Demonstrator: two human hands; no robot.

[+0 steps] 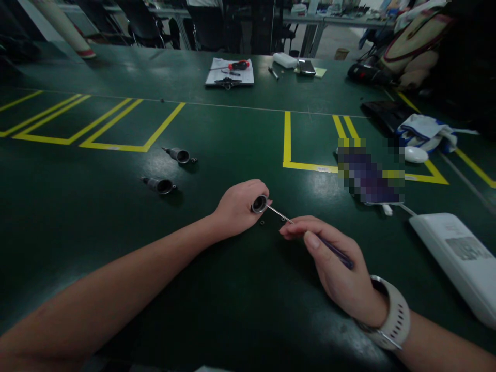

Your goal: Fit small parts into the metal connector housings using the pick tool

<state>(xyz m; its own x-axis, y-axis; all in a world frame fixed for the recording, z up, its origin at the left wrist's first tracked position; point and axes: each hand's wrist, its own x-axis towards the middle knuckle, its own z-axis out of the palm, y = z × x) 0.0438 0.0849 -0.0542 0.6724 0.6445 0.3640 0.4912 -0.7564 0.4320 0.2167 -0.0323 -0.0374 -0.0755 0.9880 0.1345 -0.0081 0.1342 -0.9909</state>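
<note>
My left hand is closed around a dark metal part with a round hollow end, which faces up toward me; the rest of it is hidden in the fist. In my right hand is a thin screwdriver with a dark purple handle, its shaft slanting to the rim of that round end. Two tiny ring-shaped pieces, one a small nut-like ring, lie on the table just below the hands. Farther left rest two similar dark parts, an upper one and a lower one, each with a pointed end.
Yellow tape outlines cross the green table. A clipboard with a red-black screwdriver lies at the back. Rightward are a blurred-out phone on a cable, a white power bank, gloves and a white mouse-like object.
</note>
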